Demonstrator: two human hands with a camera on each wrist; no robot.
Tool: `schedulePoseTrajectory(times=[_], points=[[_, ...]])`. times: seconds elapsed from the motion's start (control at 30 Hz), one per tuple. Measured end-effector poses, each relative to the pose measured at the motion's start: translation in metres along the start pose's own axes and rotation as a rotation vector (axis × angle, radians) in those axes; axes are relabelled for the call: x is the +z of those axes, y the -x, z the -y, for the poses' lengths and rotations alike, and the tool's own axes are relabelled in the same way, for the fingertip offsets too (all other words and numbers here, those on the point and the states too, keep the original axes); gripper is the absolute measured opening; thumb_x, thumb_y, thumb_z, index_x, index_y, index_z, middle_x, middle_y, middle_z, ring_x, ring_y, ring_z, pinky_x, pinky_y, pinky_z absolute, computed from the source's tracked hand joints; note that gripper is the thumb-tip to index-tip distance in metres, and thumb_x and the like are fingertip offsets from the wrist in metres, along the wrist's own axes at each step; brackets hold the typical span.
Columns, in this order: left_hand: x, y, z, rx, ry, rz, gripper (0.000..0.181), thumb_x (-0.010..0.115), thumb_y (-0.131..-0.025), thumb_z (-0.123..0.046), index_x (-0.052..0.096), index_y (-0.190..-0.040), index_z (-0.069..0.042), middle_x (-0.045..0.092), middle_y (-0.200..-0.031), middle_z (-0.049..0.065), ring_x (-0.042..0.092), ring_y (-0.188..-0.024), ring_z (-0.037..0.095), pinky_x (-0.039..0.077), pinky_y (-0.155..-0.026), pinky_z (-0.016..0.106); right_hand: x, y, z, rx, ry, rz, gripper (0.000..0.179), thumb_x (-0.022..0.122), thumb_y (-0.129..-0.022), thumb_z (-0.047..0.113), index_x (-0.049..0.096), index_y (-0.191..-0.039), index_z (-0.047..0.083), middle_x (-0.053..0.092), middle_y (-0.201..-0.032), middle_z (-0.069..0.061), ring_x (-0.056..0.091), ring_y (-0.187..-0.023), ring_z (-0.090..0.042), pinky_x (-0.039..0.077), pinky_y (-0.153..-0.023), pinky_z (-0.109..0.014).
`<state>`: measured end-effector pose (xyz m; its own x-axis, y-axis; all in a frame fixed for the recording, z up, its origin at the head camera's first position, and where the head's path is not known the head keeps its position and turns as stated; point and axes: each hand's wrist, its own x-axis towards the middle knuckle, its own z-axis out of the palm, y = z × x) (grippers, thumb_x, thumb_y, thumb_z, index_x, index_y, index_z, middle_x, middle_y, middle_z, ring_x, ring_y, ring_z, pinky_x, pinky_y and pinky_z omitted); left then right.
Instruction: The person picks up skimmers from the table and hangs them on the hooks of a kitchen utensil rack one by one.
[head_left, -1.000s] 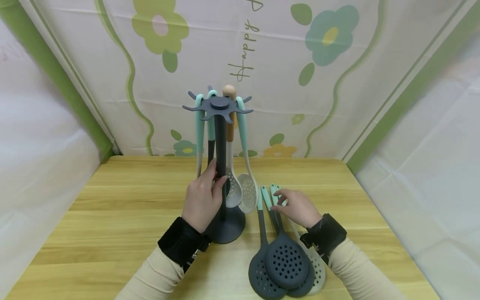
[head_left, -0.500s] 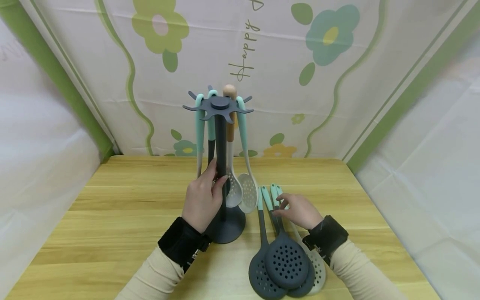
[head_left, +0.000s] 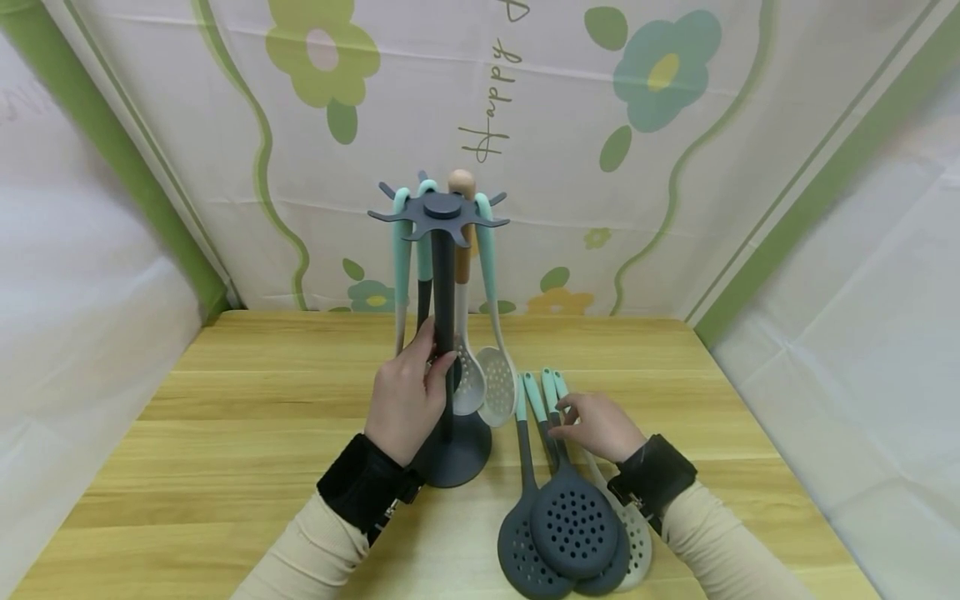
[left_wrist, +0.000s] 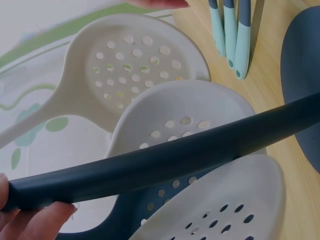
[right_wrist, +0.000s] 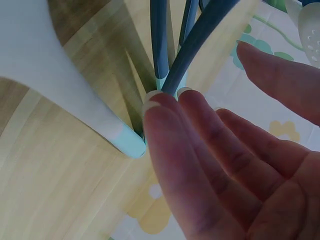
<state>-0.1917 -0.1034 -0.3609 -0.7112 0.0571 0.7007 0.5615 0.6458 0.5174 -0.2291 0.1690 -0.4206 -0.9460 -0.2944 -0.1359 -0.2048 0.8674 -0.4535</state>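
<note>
Dark-grey skimmer (head_left: 573, 525) is lying lower right of centre, long axis running up-frame, leaning slightly left; nearer right hand (head_left: 600, 427) is poising right of its shank (head_left: 559, 443), thumb and curved fingers parted, contact unclear; left hand (head_left: 407, 400) is gripping the stand (head_left: 444, 283).

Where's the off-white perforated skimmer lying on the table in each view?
Head: lower right, partly under the dark utensils; the off-white skimmer shows along their right side.
Left wrist: not in it.
Right wrist: upper left, slanting down to its mint handle, left of the right hand.
Shared landmark: the dark utensils' mint handles, visible in all three.
</note>
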Motion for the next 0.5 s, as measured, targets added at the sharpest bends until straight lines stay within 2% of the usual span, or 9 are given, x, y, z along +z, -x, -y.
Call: schedulePoseTrajectory(times=[0.33,0.5], points=[[0.0004,0.0006,0.0005,0.01,0.002,-0.008,0.037,0.064,-0.095,-0.002,0.054,-0.129,0.007,0.072,-0.1,0.019,0.074,-0.089,0.03,0.062,-0.072,0.041,0.002,-0.0024,-0.0005,0.015,0.01,0.025,0.055,0.077,-0.085,0.024,0.059,-0.128,-0.007,0.072,-0.086,-0.008,0.065,-0.071,-0.014,0.054,-0.061,-0.031],[0.0007,0.0006,0.0007,0.012,0.001,-0.009,0.036,0.064,-0.095,-0.003,0.054,-0.128,0.006,0.072,-0.1,0.019,0.074,-0.089,0.03,0.062,-0.072,0.041,0.0033,-0.0024,0.0001,0.032,-0.046,0.057,0.056,0.075,-0.087,0.022,0.057,-0.13,-0.01,0.07,-0.074,-0.006,0.063,-0.056,-0.015,0.051,-0.051,-0.028]])
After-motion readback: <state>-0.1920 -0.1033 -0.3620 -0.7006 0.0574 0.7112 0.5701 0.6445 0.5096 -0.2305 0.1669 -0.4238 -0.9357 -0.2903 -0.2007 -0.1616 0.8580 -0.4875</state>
